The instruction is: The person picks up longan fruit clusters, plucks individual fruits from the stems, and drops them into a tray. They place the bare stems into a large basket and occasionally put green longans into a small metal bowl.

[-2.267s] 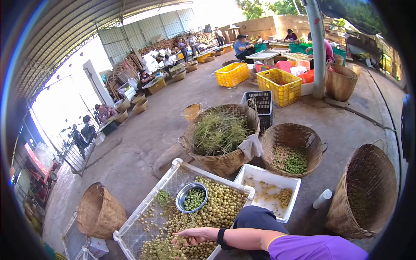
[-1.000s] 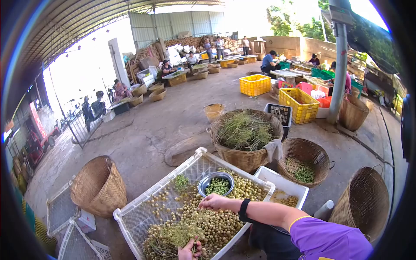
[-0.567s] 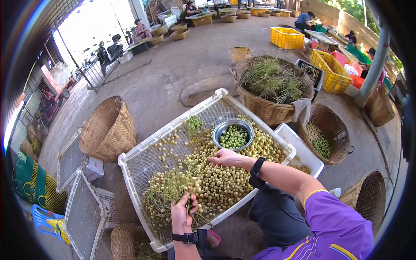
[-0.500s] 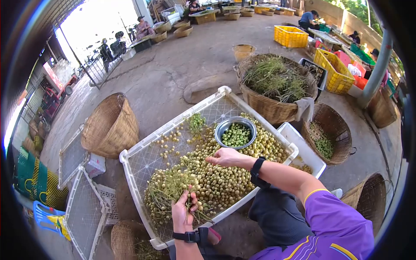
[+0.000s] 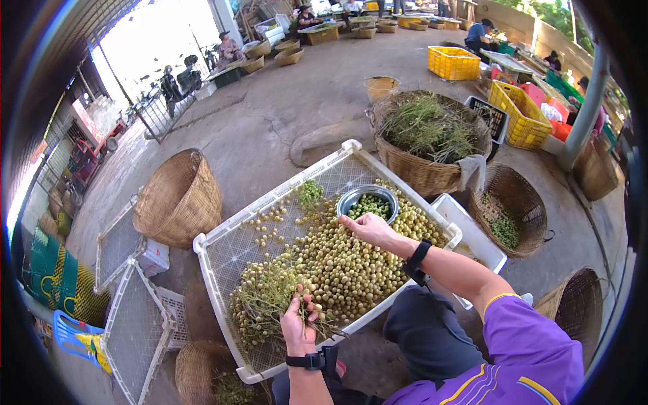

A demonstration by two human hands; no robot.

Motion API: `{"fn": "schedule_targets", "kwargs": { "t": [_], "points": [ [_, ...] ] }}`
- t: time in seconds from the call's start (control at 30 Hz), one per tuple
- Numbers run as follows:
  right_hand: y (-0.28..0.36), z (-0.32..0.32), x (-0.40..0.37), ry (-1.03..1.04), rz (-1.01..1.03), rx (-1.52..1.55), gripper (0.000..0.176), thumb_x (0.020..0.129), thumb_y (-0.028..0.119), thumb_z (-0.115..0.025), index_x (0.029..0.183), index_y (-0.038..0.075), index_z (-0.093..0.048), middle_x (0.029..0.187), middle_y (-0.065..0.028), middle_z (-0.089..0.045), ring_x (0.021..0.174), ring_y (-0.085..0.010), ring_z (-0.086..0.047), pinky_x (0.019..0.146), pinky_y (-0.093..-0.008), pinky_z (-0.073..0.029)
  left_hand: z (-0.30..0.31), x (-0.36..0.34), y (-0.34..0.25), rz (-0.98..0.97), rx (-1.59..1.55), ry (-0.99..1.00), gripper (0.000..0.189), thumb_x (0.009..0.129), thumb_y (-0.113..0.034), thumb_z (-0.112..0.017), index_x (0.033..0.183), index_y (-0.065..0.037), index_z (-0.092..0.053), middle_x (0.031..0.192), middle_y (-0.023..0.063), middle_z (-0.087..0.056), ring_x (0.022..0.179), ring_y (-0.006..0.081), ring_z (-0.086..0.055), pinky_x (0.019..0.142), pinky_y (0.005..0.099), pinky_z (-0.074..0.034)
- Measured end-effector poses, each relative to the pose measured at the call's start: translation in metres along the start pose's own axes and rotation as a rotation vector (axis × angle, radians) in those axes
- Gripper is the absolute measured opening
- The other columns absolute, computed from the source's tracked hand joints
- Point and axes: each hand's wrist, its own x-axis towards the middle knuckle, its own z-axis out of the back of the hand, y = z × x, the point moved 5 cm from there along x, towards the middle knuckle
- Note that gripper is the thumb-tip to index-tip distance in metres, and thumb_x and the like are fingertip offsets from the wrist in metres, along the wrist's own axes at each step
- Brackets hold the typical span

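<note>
A white mesh tray (image 5: 233, 236) lies in front of me, spread with many round yellowish-brown fruits (image 5: 351, 277). Near its front left corner, my left hand (image 5: 299, 322) is closed round a bunch of thin green stems (image 5: 266, 297) with small fruits on them. At the back of the tray stands a metal bowl (image 5: 343, 202) of smaller green fruits (image 5: 371, 206). My right hand (image 5: 370, 229) hovers over the bowl's near edge, fingers curled together. What those fingers hold, if anything, is hidden. A small green cluster (image 5: 310, 194) lies left of the bowl.
A wicker basket (image 5: 418, 172) heaped with stems stands beyond the tray, and another (image 5: 182, 202) stands left. To the right, a basket (image 5: 533, 196) holds green fruits. Yellow crates (image 5: 453, 64), a post (image 5: 590, 101) and seated people are farther back.
My right hand has moved from over the yellowish fruits up and right to the bowl's near edge. My left hand keeps its bunch of stems. The view has shifted slightly.
</note>
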Motion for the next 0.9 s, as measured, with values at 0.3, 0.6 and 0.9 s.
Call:
{"fn": "schedule_targets", "kwargs": {
  "t": [0.3, 0.6, 0.9],
  "points": [
    [-0.006, 0.012, -0.037, 0.172, -0.057, 0.205, 0.050, 0.088, 0.049, -0.043, 0.108, 0.005, -0.058, 0.087, -0.0066, -0.063, 0.067, -0.0108, -0.059, 0.055, -0.0264, -0.050, -0.005, 0.009, 0.008, 0.039, -0.104, 0.024, 0.029, 0.094, -0.015, -0.040, 0.119, -0.004, -0.050, 0.081, 0.0032, -0.053, 0.063, 0.0111, -0.044, 0.046, 0.0219, -0.034],
    [-0.241, 0.022, -0.218, 0.043, -0.652, 0.247, 0.021, 0.077, 0.031, -0.059, 0.073, 0.012, -0.064, 0.056, 0.0001, -0.056, 0.044, -0.0085, -0.050, 0.037, -0.0226, -0.037, -0.015, 0.005, 0.013, 0.098, -0.074, -0.031, 0.032, 0.094, -0.016, -0.038, 0.121, -0.002, -0.049, 0.076, 0.0036, -0.052, 0.059, 0.0122, -0.041, 0.046, 0.0235, -0.033],
    [-0.315, -0.032, -0.274, 0.098, -0.884, 0.604, 0.031, 0.081, 0.041, -0.058, 0.067, 0.013, -0.060, 0.053, 0.0007, -0.050, 0.043, -0.0104, -0.043, 0.040, -0.0264, -0.034, -0.015, 0.008, 0.012, 0.066, -0.046, -0.016, 0.018, 0.093, -0.015, -0.045, 0.088, -0.005, -0.058, 0.068, 0.0041, -0.059, 0.054, 0.0189, -0.053, 0.043, 0.0280, -0.041]
  ]
}}
